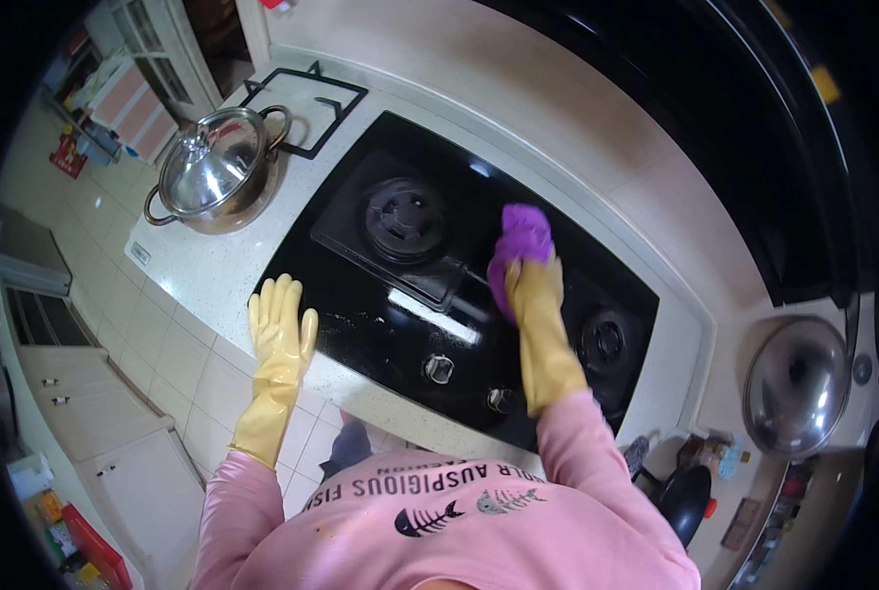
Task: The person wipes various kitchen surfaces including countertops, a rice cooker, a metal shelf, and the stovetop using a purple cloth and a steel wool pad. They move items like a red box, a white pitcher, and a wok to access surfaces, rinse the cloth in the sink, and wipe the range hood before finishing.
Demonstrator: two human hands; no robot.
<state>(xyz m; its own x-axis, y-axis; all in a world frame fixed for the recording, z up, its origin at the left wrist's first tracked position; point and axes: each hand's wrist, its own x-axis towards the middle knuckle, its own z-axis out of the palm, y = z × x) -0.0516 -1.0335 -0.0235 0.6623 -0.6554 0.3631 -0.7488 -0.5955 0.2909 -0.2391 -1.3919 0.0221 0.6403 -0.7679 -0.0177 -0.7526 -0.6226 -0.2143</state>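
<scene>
Both my hands wear yellow rubber gloves. My right hand (534, 284) grips a purple cloth (524, 230) and presses it on the black glass gas hob (351, 310), between the two burners. To its left is the larger burner (405, 219); the smaller burner (603, 339) lies at the right, partly beside my forearm. Two control knobs show near the hob's front edge, the left knob (438, 369) and the right knob (499, 400). My left hand (281, 324) rests flat, fingers apart, at the hob's front left corner and the counter edge. Wet specks show on the glass near it.
A lidded steel pot (218, 173) stands on the pale countertop (189, 258) at the left, with a black pan support (314, 147) behind it. A range hood (705, 110) overhangs the back right. A domed metal lid (797, 387) and a black pan (683, 505) are at the right.
</scene>
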